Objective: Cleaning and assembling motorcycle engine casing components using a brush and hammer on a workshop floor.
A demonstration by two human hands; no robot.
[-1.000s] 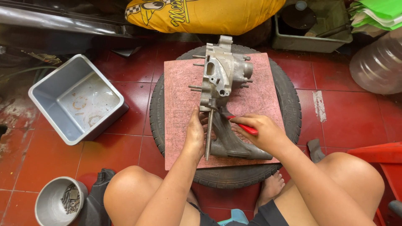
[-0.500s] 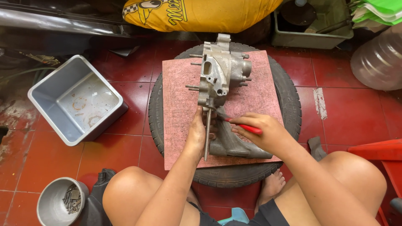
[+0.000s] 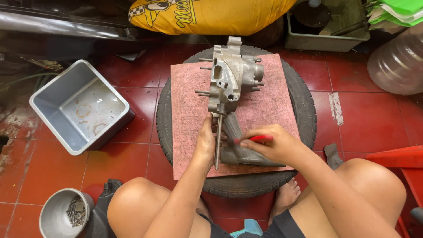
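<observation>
Two hands work one grey engine casing (image 3: 231, 88) standing on a pink board (image 3: 273, 105): left hand (image 3: 206, 143) grasps its lower edge, right hand (image 3: 271, 143) clenches a red-handled tool (image 3: 260, 138) beside it. Beyond, a yellow printed sack (image 3: 207, 15).

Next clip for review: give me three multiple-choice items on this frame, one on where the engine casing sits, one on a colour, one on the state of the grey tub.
1. The metal engine casing lies on:
A. the bare floor
B. a pink board on a tyre
C. the grey tub

2. The handle of the tool in the right hand is:
A. red
B. blue
C. green

3. The square grey tub on the floor is:
A. full of water
B. upside down
C. upright and empty

Answers: 1 B, since the board lies under the casing and the tyre ring shows around it. 2 A, a red handle shows past the fingers. 3 C, its stained bottom is bare. The left hand steadies the casing.
</observation>
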